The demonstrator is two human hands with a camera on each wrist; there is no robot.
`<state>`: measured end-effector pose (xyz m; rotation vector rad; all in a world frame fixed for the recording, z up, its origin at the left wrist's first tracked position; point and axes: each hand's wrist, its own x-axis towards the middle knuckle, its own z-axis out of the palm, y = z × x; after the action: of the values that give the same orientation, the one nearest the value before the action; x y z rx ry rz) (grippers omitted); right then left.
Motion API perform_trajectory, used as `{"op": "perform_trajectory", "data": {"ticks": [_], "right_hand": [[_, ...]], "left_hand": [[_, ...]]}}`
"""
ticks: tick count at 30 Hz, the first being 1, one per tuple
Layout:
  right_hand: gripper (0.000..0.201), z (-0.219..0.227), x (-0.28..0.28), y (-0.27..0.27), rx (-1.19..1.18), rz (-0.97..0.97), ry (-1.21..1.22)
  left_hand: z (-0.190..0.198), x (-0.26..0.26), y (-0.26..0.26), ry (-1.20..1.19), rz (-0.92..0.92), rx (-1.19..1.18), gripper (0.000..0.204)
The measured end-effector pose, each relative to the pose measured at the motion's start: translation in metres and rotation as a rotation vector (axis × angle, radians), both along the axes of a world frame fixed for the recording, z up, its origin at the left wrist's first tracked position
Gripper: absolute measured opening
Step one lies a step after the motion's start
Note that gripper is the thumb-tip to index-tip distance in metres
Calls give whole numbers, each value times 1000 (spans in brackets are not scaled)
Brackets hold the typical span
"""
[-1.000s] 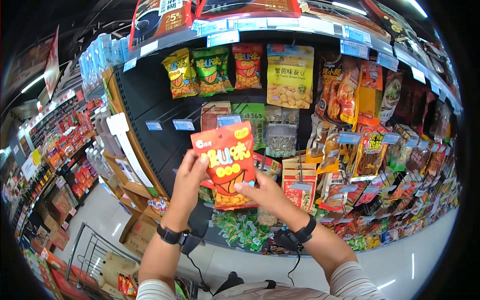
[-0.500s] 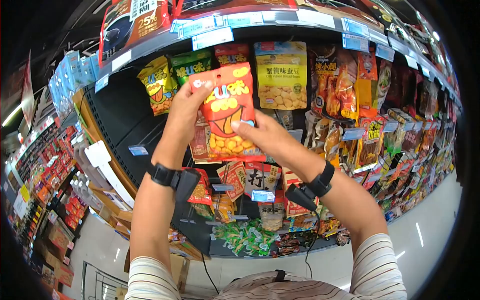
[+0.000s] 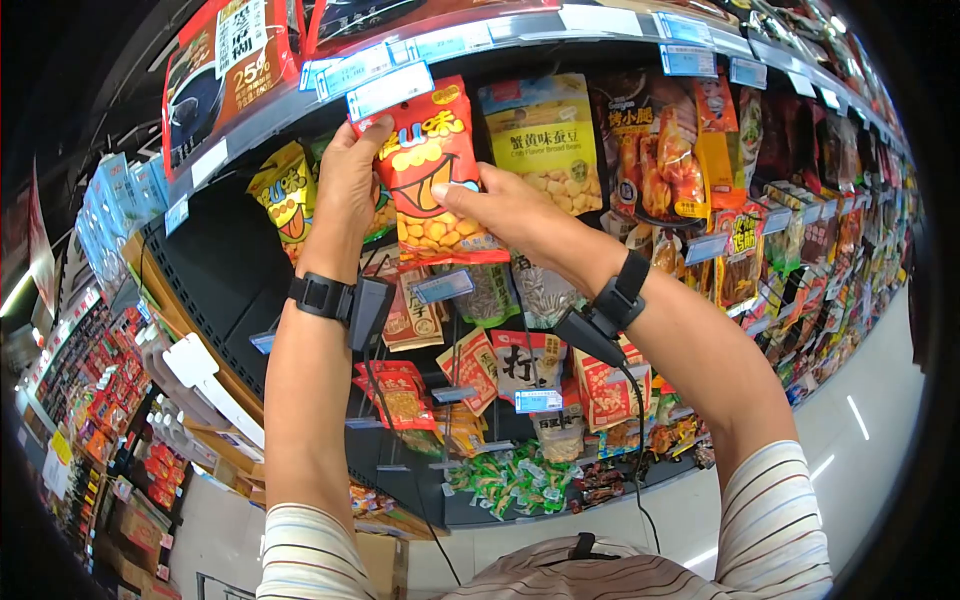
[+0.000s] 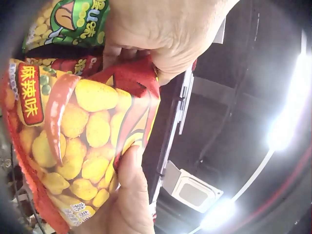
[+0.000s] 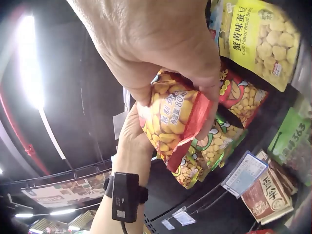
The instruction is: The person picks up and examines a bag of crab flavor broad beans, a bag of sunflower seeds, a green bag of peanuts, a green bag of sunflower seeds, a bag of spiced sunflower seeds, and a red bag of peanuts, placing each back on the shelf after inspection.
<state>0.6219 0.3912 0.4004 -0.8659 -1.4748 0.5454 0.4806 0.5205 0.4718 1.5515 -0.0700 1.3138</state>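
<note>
Both hands hold a red snack bag (image 3: 435, 190) with yellow lettering and a big mouth, upright in front of the upper hooks. My left hand (image 3: 347, 180) pinches its upper left corner, thumb on the front. On the right side, my right hand (image 3: 510, 212) grips it lower down, thumb across the printed mouth. A red chili and yellow beans show on the bag's lower part (image 4: 83, 131) in the left wrist view. Behind it hang a yellow bag (image 3: 288, 200), a green bag (image 4: 78, 22) and another red bag (image 5: 243, 100) of similar design.
A blue price tag (image 3: 390, 90) on the shelf edge overlaps the bag's top. A yellow broad bean pouch (image 3: 545, 145) hangs to the right. Below are more pouches, hook tags (image 3: 445, 286) and loose green-wrapped sweets (image 3: 512, 480). A cable (image 3: 640, 450) trails from the right wrist.
Both hands have raised the red bag from mid-shelf towards the upper hooks, slightly left. Their grip looks the same. The view has shifted with the head, and the cart at lower left has mostly left it.
</note>
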Motion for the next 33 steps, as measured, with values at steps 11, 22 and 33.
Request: {"op": "perform_trajectory", "data": {"ticks": [11, 22, 33], "right_hand": [[40, 8, 3, 11, 17, 86, -5], [44, 16, 1, -11, -73, 213, 58], [54, 14, 12, 3, -25, 122, 37]], "left_hand": [[17, 7, 4, -8, 66, -4, 27], [32, 5, 12, 106, 95, 30, 31], [39, 6, 21, 75, -13, -5, 34]]}}
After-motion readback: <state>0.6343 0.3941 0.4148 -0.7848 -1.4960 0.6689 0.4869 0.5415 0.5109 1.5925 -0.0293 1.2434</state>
